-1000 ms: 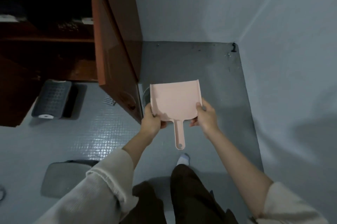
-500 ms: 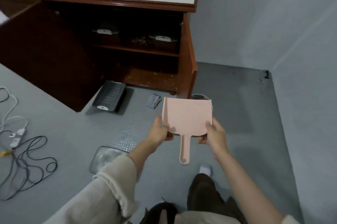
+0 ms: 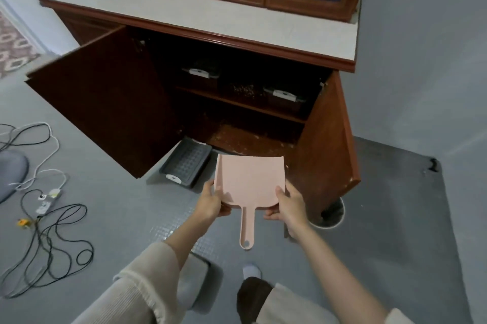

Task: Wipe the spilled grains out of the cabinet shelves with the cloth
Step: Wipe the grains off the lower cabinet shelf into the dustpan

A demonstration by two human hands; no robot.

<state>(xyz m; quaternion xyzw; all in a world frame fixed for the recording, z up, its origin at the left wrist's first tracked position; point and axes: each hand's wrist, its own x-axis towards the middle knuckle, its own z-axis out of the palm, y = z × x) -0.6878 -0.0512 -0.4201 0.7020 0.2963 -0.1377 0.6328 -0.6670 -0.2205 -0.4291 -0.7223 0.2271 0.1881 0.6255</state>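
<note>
A pink plastic dustpan (image 3: 249, 182) is held level in front of the open cabinet (image 3: 237, 118), handle pointing back at me. My left hand (image 3: 210, 202) grips its left edge and my right hand (image 3: 288, 203) grips its right edge. Spilled grains (image 3: 243, 90) lie on the middle shelf between two dark lidded containers (image 3: 201, 73) (image 3: 284, 97). More grains are scattered on the bottom shelf (image 3: 250, 139). No cloth is in view.
Both cabinet doors stand open, the left door (image 3: 105, 102) wide, the right door (image 3: 329, 144) beside the dustpan. A dark container lid (image 3: 185, 163) lies on the floor below the cabinet. A white bin (image 3: 329, 214) sits behind the right door. Cables (image 3: 44, 218) sprawl at left.
The view has swung left and up from the corner, bringing the whole cabinet and its glass upper doors into sight. Both hands kept hold of the dustpan, now closer to the bottom shelf.
</note>
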